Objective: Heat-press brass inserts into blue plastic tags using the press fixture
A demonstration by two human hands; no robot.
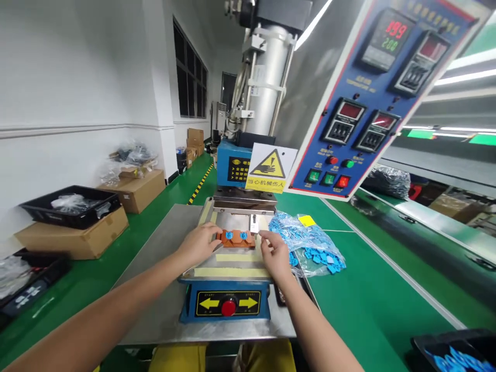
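Observation:
An orange-brown block point(237, 243) with two small blue pieces point(243, 236) set in it lies on the metal plate of the press, in front of the head camera. My left hand point(199, 243) is at the block's left end, thumb and fingers curled around that end and gripping it. At the right end is my right hand point(274, 250), its fingers bent near the block's corner; whether they touch it is too small to tell. A white piece point(254, 225) sits just behind the block's right end.
The press head with a warning sign point(271, 166) hangs behind the plate. A tilted control panel point(356, 103) fills the upper right. Bags of blue pieces point(310, 245) lie right of the plate. Red button point(228, 308) in front. Boxes stand at left.

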